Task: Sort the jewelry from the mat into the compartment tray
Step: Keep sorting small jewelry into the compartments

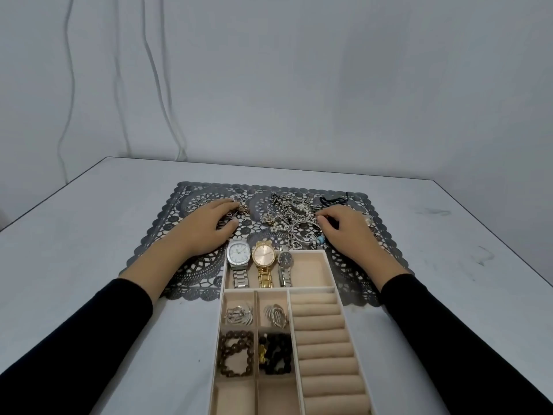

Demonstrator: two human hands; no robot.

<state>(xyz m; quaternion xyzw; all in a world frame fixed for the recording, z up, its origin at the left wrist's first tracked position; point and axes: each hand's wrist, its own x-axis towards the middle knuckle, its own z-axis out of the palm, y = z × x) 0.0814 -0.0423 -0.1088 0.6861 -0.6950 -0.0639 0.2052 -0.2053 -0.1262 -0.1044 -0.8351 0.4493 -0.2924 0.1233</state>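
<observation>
Touching jewelry (287, 214), left hand (209, 227); right hand (348, 232) pinching it; watches (238, 253) illegible.

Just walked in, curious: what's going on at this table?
A person is sorting jewelry from the lace mat into the compartment tray. Three watches, brooches and bead bracelets sit in compartments; the ring rolls are bare. The left hand lies flat by small pieces on the mat, and the right hand curls its fingers at the tangle of chains and pearls.
</observation>
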